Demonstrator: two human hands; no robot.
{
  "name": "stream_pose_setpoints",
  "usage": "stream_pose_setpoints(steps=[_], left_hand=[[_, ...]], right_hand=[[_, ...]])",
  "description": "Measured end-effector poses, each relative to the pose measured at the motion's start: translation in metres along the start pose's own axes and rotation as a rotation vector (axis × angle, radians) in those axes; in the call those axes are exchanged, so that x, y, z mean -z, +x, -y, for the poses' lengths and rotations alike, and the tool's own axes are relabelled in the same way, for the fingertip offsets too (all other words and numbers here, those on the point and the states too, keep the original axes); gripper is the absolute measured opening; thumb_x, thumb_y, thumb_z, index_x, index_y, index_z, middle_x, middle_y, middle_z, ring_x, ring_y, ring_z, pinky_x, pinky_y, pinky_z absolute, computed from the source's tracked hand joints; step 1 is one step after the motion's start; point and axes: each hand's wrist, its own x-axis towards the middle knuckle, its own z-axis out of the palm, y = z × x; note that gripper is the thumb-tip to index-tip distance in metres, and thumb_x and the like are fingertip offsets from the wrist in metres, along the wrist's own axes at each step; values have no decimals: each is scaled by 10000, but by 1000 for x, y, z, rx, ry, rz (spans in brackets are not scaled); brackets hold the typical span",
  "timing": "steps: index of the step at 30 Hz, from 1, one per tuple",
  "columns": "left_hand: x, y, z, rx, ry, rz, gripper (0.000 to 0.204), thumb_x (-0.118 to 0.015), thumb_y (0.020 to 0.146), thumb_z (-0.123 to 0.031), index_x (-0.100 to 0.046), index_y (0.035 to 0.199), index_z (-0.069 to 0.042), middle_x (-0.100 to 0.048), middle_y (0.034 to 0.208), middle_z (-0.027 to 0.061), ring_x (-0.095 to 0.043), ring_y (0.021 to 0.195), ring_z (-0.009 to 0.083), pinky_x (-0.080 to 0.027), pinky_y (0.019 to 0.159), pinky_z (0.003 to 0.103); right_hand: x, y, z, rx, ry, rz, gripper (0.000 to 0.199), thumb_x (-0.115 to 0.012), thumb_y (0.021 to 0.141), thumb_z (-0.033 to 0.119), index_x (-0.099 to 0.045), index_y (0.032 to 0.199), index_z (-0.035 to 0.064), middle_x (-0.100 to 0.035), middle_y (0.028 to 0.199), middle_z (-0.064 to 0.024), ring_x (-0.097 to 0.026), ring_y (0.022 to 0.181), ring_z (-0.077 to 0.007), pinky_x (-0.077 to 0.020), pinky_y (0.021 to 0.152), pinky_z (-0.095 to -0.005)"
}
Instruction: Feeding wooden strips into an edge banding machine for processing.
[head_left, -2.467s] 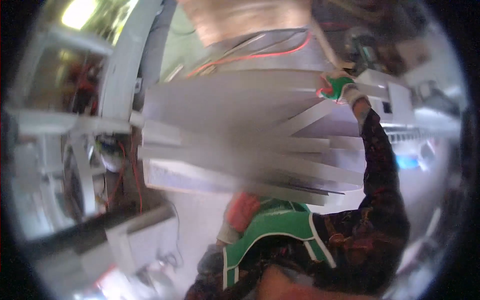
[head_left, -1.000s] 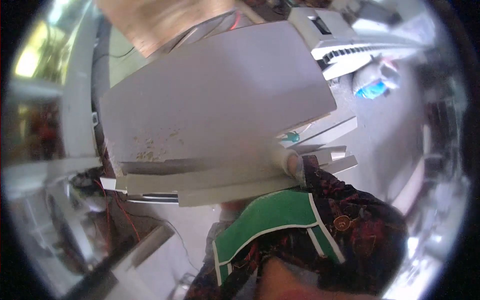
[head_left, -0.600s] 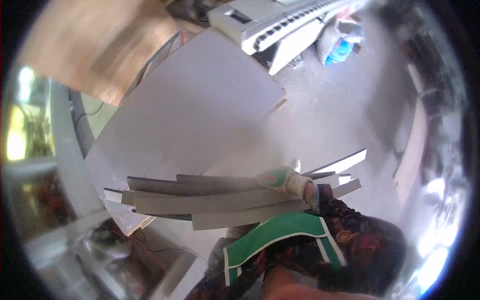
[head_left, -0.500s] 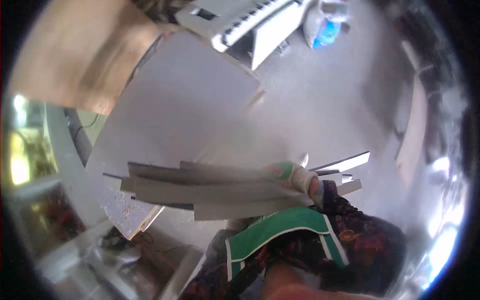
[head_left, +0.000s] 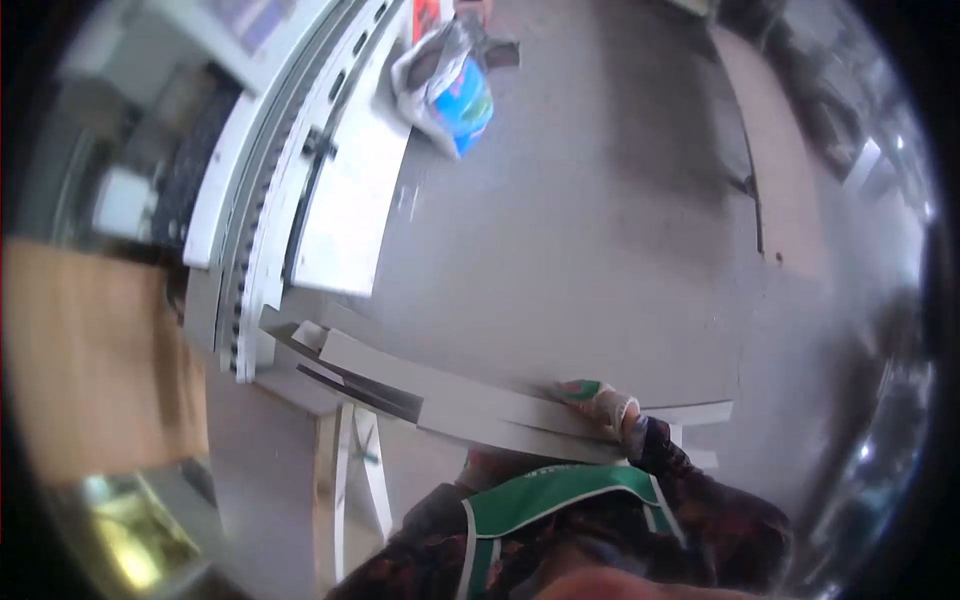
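1. Your green-and-white-gloved right hand (head_left: 602, 402) clasps long, flat, grey strips (head_left: 480, 403) before your waist; uneven stacking could shed one.
2. Turning might knock them against the white toothed rail (head_left: 262, 240).
3. Your left hand (head_left: 490, 464) (mostly hidden, grip unclear) may support poorly.

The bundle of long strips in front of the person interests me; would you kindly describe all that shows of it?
The bundle of long strips has flat, pale grey faces, some darker pieces and uneven ends; it looks like board. It runs crosswise before the green apron, its left end higher in the picture. The gloved right hand touches it right of its middle; the left hand is mostly hidden.
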Motion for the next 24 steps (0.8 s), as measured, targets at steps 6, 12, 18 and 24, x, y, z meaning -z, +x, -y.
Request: stream_pose_setpoints(steps=[6,12,18,24], left_hand=[[-62,175,-24,30,17,265,482,-433,1060,-380,-542,1459,-132,-575,1461,111,-503,1372,299,-358,1179,507],[-88,305,-75,176,53,460,483,-428,1062,-377,-539,1461,-130,-572,1464,113,-502,1373,300,-358,1179,505],[-209,479,-163,305,164,527,484,-423,1064,-375,-537,1464,-127,-569,1467,115,-501,1373,302,-358,1179,503],[-408,707,-238,292,210,480,485,-418,1066,-373,-534,1466,-125,-566,1470,117,-500,1374,303,-358,1178,502]], right_hand=[[104,105,122,141,-1037,-104,465,-492,1058,493,-681,1343,177,-729,1253,-54,-669,1121,-258,-489,1001,-357],[204,168,228,600,-887,-289,494,-489,1055,519,-665,1353,167,-709,1309,-38,-672,1102,-247,-489,1010,-335],[298,226,424,611,-676,-430,496,-486,1056,520,-659,1363,171,-702,1321,-39,-666,1117,-246,-487,1015,-334],[425,309,586,633,-538,-386,498,-482,1058,521,-652,1373,176,-693,1336,-39,-659,1134,-245,-485,1020,-334]])
